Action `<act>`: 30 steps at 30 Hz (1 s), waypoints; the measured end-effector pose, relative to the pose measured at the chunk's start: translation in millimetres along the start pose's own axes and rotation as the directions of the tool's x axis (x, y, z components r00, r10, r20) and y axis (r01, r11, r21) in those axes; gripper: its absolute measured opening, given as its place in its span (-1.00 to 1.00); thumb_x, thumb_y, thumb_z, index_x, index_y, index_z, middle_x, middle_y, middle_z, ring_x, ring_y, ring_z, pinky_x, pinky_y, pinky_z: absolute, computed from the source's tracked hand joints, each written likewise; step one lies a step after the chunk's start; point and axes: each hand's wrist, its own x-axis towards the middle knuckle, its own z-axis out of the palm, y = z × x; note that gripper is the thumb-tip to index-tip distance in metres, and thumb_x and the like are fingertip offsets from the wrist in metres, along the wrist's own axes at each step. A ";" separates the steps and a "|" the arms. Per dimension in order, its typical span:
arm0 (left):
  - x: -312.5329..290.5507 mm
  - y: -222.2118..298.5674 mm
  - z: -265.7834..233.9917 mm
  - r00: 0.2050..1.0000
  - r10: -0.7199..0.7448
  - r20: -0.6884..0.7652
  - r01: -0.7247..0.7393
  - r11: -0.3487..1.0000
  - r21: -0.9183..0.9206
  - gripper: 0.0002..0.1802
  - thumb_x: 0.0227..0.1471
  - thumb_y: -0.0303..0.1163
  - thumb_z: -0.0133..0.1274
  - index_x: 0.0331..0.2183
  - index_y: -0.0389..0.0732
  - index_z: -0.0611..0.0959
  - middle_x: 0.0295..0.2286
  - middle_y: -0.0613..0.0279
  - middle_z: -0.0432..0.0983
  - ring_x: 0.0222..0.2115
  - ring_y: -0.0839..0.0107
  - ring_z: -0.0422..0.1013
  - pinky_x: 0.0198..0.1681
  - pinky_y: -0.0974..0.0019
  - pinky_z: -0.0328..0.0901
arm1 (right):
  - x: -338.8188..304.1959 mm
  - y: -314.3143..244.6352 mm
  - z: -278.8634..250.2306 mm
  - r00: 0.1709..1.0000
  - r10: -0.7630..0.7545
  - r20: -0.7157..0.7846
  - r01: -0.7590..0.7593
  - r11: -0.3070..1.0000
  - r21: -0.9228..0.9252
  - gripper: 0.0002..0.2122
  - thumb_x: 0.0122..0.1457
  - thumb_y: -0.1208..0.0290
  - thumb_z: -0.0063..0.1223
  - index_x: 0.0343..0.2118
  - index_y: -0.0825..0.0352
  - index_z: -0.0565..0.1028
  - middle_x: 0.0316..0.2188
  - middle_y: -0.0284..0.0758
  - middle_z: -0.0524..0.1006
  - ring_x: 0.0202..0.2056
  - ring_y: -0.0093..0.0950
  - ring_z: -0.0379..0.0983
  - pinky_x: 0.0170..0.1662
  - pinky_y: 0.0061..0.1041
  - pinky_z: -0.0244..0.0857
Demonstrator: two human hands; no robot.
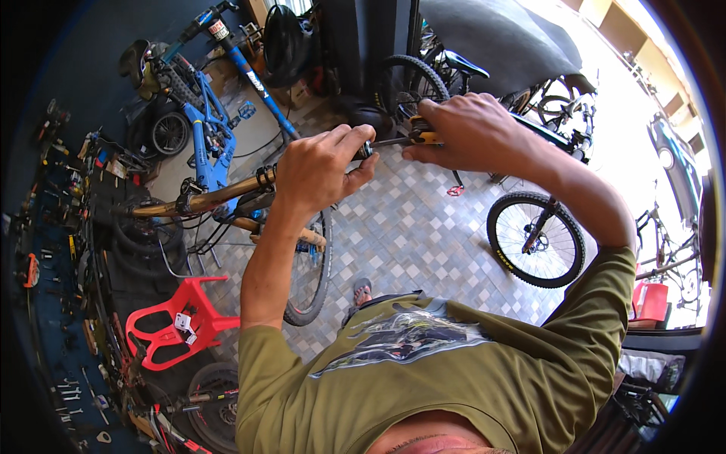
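Observation:
My left hand (321, 168) is closed around a dark cylindrical part (365, 150), whose end shows by the thumb. In my right hand (473, 135) is a tool with a yellow-and-black handle (425, 136). Its thin metal shaft (392, 141) points left and meets, or nearly meets, the dark part. Behind my left wrist passes the bronze tube of a bicycle frame (219, 198). Whether the dark part joins that bicycle is hidden by my hand.
A blue bike frame (204, 132) stands at the left, near a wall of hanging tools (72, 390). A red plastic chair (208, 312) is below it. One bicycle wheel (535, 240) stands on the tiled floor (423, 227) at right. Several bikes are farther back.

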 end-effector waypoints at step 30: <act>8.7 -3.9 -2.5 0.983 -0.157 0.094 0.166 0.981 -0.096 -0.27 0.04 -0.17 0.36 0.19 0.06 0.42 -0.25 0.11 0.71 -0.26 0.02 0.67 -0.24 -0.03 0.52 | 2.7 30.3 85.3 0.855 0.284 -0.434 0.169 0.638 0.751 -0.69 0.25 0.41 0.25 0.05 0.30 0.59 -0.10 -0.13 0.67 -0.10 -0.33 0.65 0.03 -0.30 0.53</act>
